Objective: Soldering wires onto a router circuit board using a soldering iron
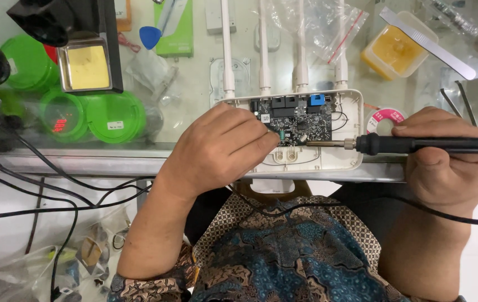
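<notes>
Circuit board, dark and crowded with small parts, sits in an opened white router shell at the centre of the frame, right at the near edge of the glass counter. Four white antennas rise from the shell's far side toward the top of the frame. The left hand rests over the left part of the board, fingers curled narrow, the fingertips pinching a small teal component against the board. The right hand, at the right of the frame, is closed around the black handle of a soldering iron; its metal tip points left and reaches the board just beside the pinched part. A black cord runs from under the shell across the patterned shirt. Just right of the shell lies a small spool of solder wire. In the upper right stand a tub of yellow flux and a flat metal pry tool. Green round containers and a tray holding a yellow sponge occupy the upper left, with black cables trailing below them.
</notes>
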